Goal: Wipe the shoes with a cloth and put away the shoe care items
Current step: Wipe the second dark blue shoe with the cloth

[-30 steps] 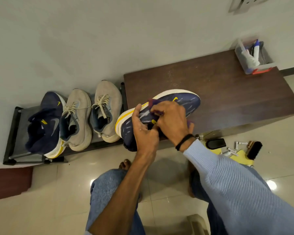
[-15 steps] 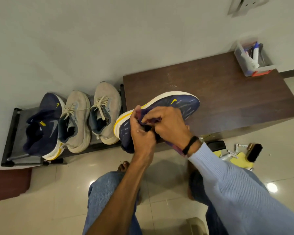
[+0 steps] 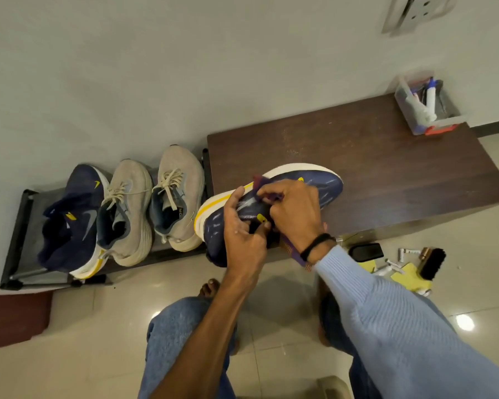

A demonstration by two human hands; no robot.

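Head view: navy shoe (image 3: 326,185) is hanging over the front edge of the bench (image 3: 386,168), heel low-left, toe pointing up-right. The left hand (image 3: 242,234) is gripping the collar end, and the right hand (image 3: 294,214) is pinching the purple cloth (image 3: 293,251) against the midfoot. Toe's lying just past the rt knuckles, so imo next strokes prob need to go that way.

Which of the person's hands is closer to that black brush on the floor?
Right. The right hand holds cloth to the navy shoe, nearer the brush; the left hand grips the shoe farther off.

Brown bench (image 3: 386,174), wall socket (image 3: 418,11) — tiled floor (image 3: 98,326)
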